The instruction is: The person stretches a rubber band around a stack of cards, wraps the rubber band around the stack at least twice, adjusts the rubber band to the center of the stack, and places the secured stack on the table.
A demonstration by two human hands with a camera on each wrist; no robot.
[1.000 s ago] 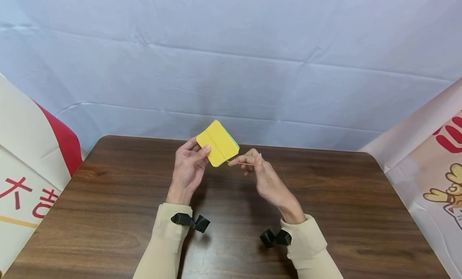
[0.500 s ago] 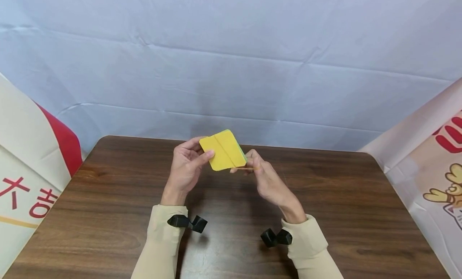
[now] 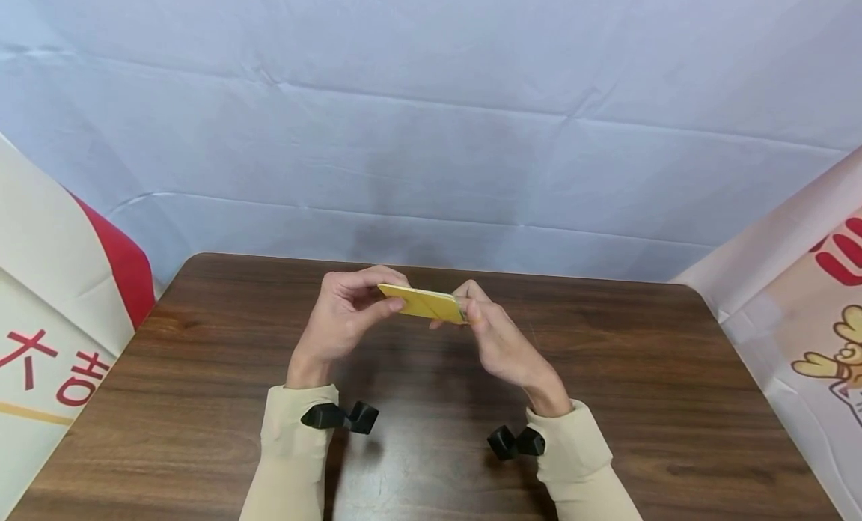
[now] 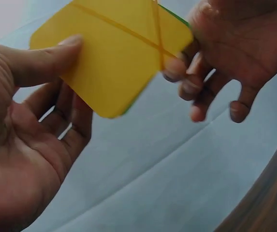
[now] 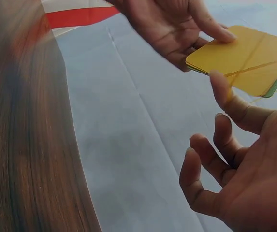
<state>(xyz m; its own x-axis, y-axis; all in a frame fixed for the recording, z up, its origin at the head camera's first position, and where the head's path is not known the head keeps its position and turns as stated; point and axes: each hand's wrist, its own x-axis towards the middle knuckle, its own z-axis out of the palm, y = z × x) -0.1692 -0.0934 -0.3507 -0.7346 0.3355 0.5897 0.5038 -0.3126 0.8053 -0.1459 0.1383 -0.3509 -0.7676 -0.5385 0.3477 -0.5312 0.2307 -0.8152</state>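
In the head view, the light is soft and bright; faint shadows fall on the backdrop [image 3: 431,132], and pale glare lies on the tabletop [image 3: 404,468]. Both wrist views are dimmer and somewhat hazy.

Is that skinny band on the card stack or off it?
On. In the left wrist view, two strands of the band cross the yellow face of the card stack, one running to the right hand.

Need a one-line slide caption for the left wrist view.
Left hand pinches a yellow-faced card stack crossed by a thin band, right hand at the stack's edge.
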